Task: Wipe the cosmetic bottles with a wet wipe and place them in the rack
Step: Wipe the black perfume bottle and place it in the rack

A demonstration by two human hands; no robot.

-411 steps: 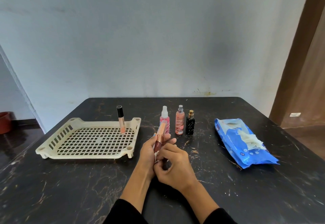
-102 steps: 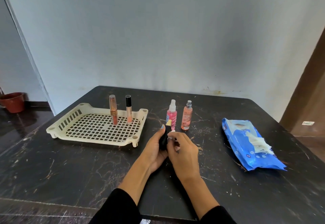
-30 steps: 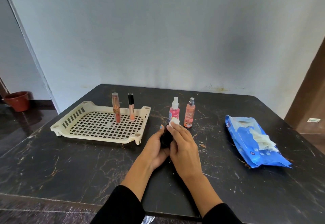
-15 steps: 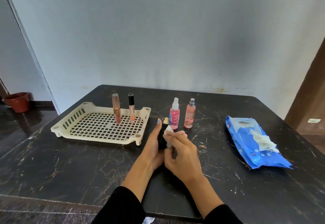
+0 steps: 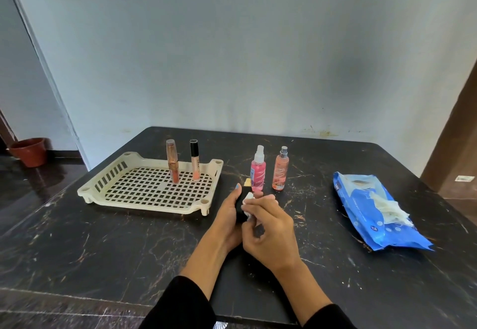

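Observation:
My left hand (image 5: 228,216) grips a small black bottle (image 5: 241,208) with a gold cap, held upright above the table's middle. My right hand (image 5: 271,235) presses a crumpled white wet wipe (image 5: 248,199) against the bottle's right side. The cream slotted rack (image 5: 144,186) lies to the left, with a copper-capped gloss tube (image 5: 172,161) and a black-capped gloss tube (image 5: 195,159) standing at its far right. A pink spray bottle (image 5: 258,168) and a peach spray bottle (image 5: 280,168) stand on the table just beyond my hands.
A blue wet-wipe pack (image 5: 371,210) with a wipe sticking out lies on the right of the black marble table (image 5: 103,246). A pale wall stands behind the table. A terracotta pot (image 5: 29,151) sits on the floor at the far left.
The wipe has slid from the bottle's cap down along its side. Over the longer span, a second gloss tube has come to stand in the rack and the black bottle has left the row.

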